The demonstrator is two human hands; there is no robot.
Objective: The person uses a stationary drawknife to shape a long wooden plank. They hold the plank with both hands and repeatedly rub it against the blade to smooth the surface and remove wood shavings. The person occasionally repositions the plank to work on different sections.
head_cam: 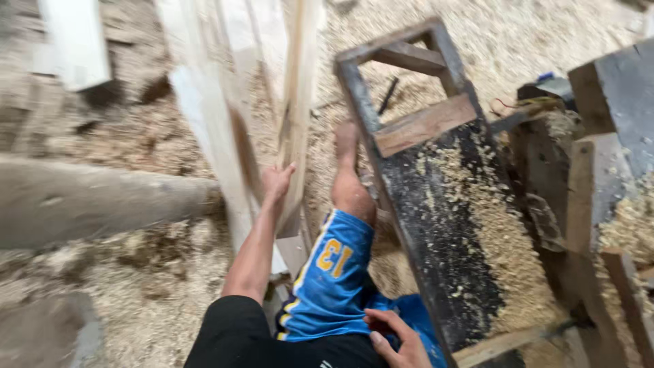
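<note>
1. Nearest the camera, the right hand is rested open on the blue shorts.
2. A pale wooden plank, upright above the sawdust floor, is gripped by the left hand.
3. Judged: plank being positioned; steadying is called for.

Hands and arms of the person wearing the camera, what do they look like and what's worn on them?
Both hands are bare, with no gloves, rings or watch visible. The left hand is on a bare forearm that runs back to a short black sleeve ending near the elbow. Only the right hand itself shows at the bottom edge; its arm is out of frame, so its sleeve cannot be seen.
</note>
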